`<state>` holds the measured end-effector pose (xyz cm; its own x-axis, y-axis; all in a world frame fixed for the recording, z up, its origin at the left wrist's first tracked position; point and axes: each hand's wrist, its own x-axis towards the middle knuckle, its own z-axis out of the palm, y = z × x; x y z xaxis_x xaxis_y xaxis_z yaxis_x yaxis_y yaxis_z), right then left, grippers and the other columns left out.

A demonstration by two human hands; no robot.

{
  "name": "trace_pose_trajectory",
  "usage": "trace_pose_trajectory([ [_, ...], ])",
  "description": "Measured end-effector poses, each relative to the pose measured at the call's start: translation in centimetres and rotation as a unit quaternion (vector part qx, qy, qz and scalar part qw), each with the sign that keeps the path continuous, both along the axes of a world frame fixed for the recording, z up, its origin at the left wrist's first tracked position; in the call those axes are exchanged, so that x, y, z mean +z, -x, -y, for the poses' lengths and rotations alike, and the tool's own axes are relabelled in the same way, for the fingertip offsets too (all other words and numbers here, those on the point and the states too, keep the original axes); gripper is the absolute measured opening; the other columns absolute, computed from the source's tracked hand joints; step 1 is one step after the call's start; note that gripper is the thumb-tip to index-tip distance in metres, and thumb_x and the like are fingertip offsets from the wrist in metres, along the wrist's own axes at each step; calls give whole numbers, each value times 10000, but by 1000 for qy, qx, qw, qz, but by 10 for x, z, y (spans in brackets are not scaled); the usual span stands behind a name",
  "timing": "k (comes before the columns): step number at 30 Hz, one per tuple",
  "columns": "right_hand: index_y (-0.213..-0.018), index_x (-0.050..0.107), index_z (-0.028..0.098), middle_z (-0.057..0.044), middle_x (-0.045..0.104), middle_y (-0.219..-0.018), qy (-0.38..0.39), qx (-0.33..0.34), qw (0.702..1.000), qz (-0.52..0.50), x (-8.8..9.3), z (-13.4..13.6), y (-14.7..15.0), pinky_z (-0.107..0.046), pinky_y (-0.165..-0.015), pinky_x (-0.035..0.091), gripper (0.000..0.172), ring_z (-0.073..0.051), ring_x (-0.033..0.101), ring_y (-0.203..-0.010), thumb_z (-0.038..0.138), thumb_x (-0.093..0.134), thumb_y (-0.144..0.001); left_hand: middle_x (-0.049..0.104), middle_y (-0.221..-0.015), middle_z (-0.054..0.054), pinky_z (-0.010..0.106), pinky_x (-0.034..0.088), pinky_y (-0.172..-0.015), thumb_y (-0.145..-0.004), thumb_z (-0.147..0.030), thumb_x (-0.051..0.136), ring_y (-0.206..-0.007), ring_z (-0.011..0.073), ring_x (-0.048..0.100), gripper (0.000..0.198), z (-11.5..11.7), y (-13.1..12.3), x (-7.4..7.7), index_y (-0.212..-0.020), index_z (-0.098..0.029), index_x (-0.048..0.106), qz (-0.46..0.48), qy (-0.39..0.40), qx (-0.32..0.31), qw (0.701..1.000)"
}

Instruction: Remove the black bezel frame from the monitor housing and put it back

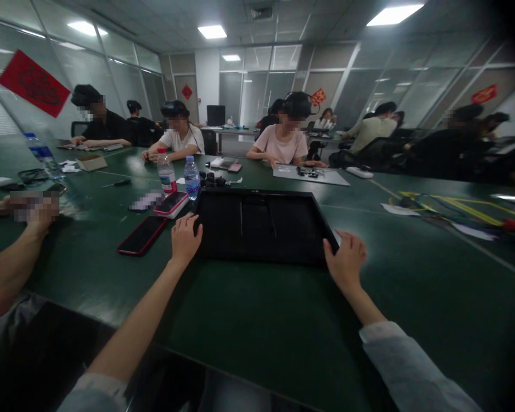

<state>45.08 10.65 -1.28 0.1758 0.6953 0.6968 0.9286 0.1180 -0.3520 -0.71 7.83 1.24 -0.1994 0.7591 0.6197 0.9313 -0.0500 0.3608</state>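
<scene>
A black rectangular panel with a raised rim (257,229), like a shallow tray or a screen in its frame, lies flat on the green table in front of me. Two thin lines run along its dark inner face. At its left edge is my left hand (185,239), fingers curled over the rim. My right hand (347,256) grips the right edge near the front corner, thumb on the inner side and fingers outside. The undersides of both grips are hidden.
Left of the panel lie a red-edged phone (141,236) and a pink-cased phone (171,203). Bottles (192,178) stand behind them. Cables (450,209) lie at the right. A co-worker's hands (36,209) are at the far left; other people sit across the table (257,320).
</scene>
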Motion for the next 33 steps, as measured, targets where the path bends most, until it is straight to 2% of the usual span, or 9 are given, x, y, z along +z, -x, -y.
trace_pose_trajectory([
  [3, -1377, 551, 59, -275, 583, -1273, 19, -31, 997, -65, -12, -12, -32, -620, -1006, 427, 754, -413, 537, -1190, 619, 516, -873, 621, -1403, 189, 487, 468, -1061, -969, -361, 537, -1282, 335, 583, 494, -11, 18, -7, -1398, -121, 596, 96, 17, 30, 995],
  [5, -1383, 537, 60, -243, 647, -1159, 79, 9, 989, -126, -23, -21, -48, -571, -938, 498, 786, -366, 622, -1043, 620, 564, -832, 663, -1351, 188, 449, 501, -1030, -965, -387, 558, -1171, 305, 663, 489, -18, 28, -11, -1368, -119, 626, 187, 70, 19, 980],
  [9, -1249, 634, 170, -156, 705, -1079, 117, 79, 974, -175, -35, -32, -57, -533, -939, 530, 579, -318, 669, -999, 549, 578, -815, 758, -1193, 135, 421, 516, -1017, -946, -455, 607, -1148, 296, 689, 431, -26, 39, -16, -1240, -164, 726, 278, 119, -20, 953],
  [13, -1168, 661, 188, -117, 722, -968, 132, 84, 969, -193, -30, -26, -51, -508, -881, 562, 479, -289, 694, -895, 442, 600, -767, 756, -1219, 122, 414, 504, -1037, -940, -465, 615, -1185, 295, 679, 431, -28, 47, -19, -1230, -171, 739, 290, 111, -27, 950],
  [16, -1230, 619, 158, -90, 709, -857, 205, 134, 946, -211, -24, -11, -48, -484, -776, 591, 569, -266, 688, -744, 428, 632, -730, 726, -1287, 142, 401, 491, -1053, -948, -436, 601, -1196, 284, 677, 460, -31, 55, -22, -1298, -154, 700, 279, 107, -19, 954],
  [19, -1306, 567, 140, -116, 718, -916, 244, 195, 923, -223, -21, 0, -43, -478, -779, 604, 663, -283, 705, -793, 437, 673, -723, 704, -1319, 171, 394, 477, -1066, -943, -411, 598, -1218, 280, 664, 478, -35, 63, -27, -1316, -123, 682, 279, 87, -3, 956],
  [23, -1372, 520, 194, -126, 724, -1069, 203, 198, 909, -305, -17, -11, -30, -460, -794, 621, 699, -284, 720, -905, 399, 679, -722, 753, -1211, 151, 367, 494, -1021, -940, -415, 566, -1130, 263, 695, 403, -40, 70, -32, -1172, -140, 748, 285, 71, 14, 956],
  [28, -1364, 543, 263, -63, 748, -1000, 190, 187, 857, -440, -10, -38, -19, -426, -689, 640, 682, -256, 732, -819, 400, 721, -720, 783, -1035, 119, 346, 512, -899, -938, -483, 505, -997, 275, 713, 428, -41, 73, -32, -1030, -161, 771, 263, 91, 47, 959],
  [33, -1367, 590, 270, -47, 753, -963, 166, 209, 853, -448, -10, -35, -19, -458, -723, 648, 676, -262, 736, -817, 421, 705, -718, 784, -1028, 115, 340, 507, -876, -937, -484, 494, -993, 279, 712, 425, -40, 72, -31, -1041, -180, 772, 254, 96, 42, 961],
])
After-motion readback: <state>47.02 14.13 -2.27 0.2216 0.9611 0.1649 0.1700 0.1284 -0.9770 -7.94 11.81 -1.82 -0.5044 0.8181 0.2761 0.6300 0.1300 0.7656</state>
